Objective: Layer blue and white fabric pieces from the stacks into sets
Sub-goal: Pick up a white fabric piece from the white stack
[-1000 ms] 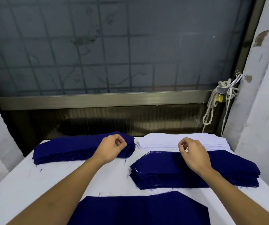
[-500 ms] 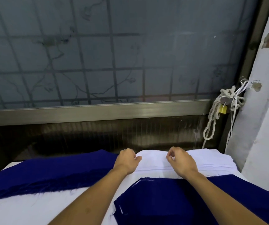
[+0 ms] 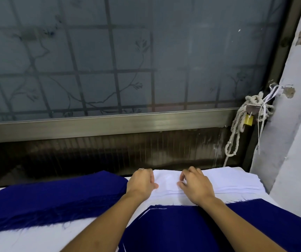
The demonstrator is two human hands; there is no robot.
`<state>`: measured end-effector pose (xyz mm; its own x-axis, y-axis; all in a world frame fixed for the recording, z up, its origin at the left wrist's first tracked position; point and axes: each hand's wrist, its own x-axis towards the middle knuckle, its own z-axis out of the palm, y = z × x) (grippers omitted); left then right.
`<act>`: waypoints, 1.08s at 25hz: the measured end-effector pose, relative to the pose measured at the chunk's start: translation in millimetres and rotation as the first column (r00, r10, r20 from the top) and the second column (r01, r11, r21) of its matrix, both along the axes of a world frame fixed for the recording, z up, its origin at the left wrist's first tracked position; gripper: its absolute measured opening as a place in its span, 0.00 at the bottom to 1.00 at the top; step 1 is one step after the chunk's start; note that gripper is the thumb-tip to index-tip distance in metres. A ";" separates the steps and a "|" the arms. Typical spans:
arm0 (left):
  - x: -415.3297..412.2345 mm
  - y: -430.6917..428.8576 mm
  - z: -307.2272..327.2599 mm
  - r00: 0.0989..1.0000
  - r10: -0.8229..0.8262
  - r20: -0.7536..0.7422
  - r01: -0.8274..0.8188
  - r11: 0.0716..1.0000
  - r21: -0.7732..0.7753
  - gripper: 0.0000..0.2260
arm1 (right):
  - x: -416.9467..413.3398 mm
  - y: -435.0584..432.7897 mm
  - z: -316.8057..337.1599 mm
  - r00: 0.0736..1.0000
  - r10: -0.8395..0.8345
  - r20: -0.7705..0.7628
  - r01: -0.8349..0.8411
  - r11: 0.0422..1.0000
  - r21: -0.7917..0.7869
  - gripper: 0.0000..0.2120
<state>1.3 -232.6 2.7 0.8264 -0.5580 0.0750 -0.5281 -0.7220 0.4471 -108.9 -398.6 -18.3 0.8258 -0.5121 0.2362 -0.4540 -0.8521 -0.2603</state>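
A stack of white fabric pieces (image 3: 233,180) lies at the back of the table. My left hand (image 3: 142,182) rests on its left end, fingers curled over the far corner and thumb on top. My right hand (image 3: 195,184) sits on the stack's middle, with curled thumb and forefinger pinching at the top white piece. No layer is visibly lifted. One blue fabric stack (image 3: 55,195) lies to the left of the white one. Another blue stack (image 3: 218,230) lies nearer me, under my right forearm.
The white table (image 3: 37,237) shows bare at the lower left. A dark window ledge and frosted barred window (image 3: 146,70) rise right behind the stacks. A rope with a brass padlock (image 3: 248,120) hangs at the right, beside a white wall (image 3: 295,142).
Both hands moved forward from above the blue stacks and came down onto the white stack. The view tilted up, so the near blue piece has left the frame.
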 end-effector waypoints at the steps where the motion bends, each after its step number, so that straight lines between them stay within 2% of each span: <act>1: -0.3 1.8 0.4 0.998 -0.028 0.058 0.027 1.000 0.015 0.08 | -0.2 -0.3 0.1 1.000 -0.001 -0.001 0.001 1.000 0.001 0.12; 4: 0.0 4.7 -0.1 0.985 -0.129 0.112 0.127 0.992 0.027 0.06 | -0.8 -0.4 0.2 1.000 -0.002 -0.001 0.002 1.000 0.003 0.14; 6: 0.4 5.5 0.7 0.979 -0.204 0.012 0.204 0.979 -0.020 0.06 | -0.6 0.1 -0.6 1.000 -0.007 0.003 0.007 1.000 0.009 0.18; 9: -3.4 5.1 7.6 0.936 -0.276 -0.216 0.215 0.939 -0.267 0.07 | 0.5 -0.6 0.4 1.000 0.018 0.017 -0.018 0.999 0.042 0.28; 11: -6.1 1.9 12.5 0.932 -0.270 -0.242 0.169 0.914 -0.369 0.07 | 1.5 -1.4 4.4 0.998 0.063 0.009 -0.064 0.991 0.114 0.32; 13: -8.8 -2.0 15.2 0.918 -0.271 -0.291 0.127 0.892 -0.433 0.06 | 3.3 -1.1 9.4 0.995 0.097 -0.017 -0.092 0.977 0.194 0.31; 15: -10.9 -5.1 16.6 0.895 -0.298 -0.331 0.109 0.866 -0.488 0.08 | 6.5 -0.7 13.4 0.994 0.109 -0.001 -0.103 0.947 0.304 0.26; 18: -11.0 -8.8 18.5 0.940 -0.251 -0.231 0.116 0.873 -0.473 0.10 | 13.2 -2.7 21.5 0.988 0.118 0.096 -0.148 0.889 0.434 0.17; 21: -7.8 -8.6 20.2 0.982 -0.165 -0.092 0.111 0.898 -0.426 0.11 | 17.6 -3.1 29.3 0.983 0.136 0.125 -0.178 0.880 0.441 0.13; 23: -3.9 -4.5 21.7 0.991 -0.130 0.033 0.134 0.931 -0.338 0.08 | 17.0 -1.0 29.2 0.981 0.145 0.128 -0.187 0.878 0.441 0.14; 25: 0.5 0.9 21.4 0.979 -0.115 0.170 0.148 0.968 -0.202 0.07 | 12.1 2.5 26.8 0.978 0.172 0.120 -0.205 0.906 0.371 0.18; 27: 3.9 6.4 18.8 0.974 -0.087 0.209 0.117 0.984 -0.135 0.07 | 7.8 6.7 23.5 0.964 0.249 0.098 -0.265 0.936 0.231 0.21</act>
